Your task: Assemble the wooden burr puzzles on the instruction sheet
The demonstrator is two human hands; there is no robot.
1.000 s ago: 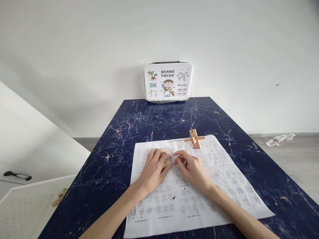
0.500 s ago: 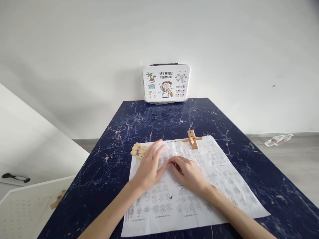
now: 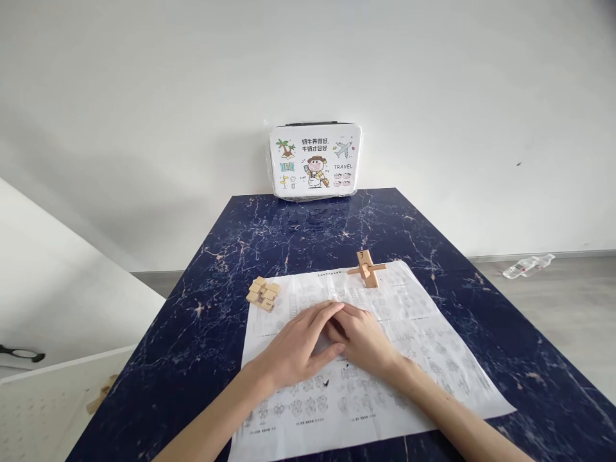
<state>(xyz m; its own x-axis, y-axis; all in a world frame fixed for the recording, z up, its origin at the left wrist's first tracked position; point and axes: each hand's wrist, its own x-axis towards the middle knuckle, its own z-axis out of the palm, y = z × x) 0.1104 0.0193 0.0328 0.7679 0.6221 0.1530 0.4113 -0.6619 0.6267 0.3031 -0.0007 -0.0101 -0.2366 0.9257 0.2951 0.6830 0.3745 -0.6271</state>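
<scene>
My left hand (image 3: 298,346) lies flat on a printed paper sheet (image 3: 409,340), fingers stretched toward the right and overlapping my right hand (image 3: 363,337). The right hand rests palm-down on the same sheet with its fingers loosely curled; nothing shows in either hand. A small cluster of wooden blocks (image 3: 262,294) sits at the sheet's far-left corner, apart from my left hand. A wooden cross-shaped puzzle (image 3: 366,269) stands at the sheet's far edge, beyond my right hand.
The sheet lies on a dark blue marbled table (image 3: 308,224). A white illustrated case (image 3: 315,160) leans on the wall at the table's far end. A white cabinet (image 3: 43,404) is at the left. A plastic bottle (image 3: 528,264) lies on the floor at the right.
The block cluster left my left hand and now sits at the sheet's far-left corner. My left hand has drawn back and settled flat over my right hand.
</scene>
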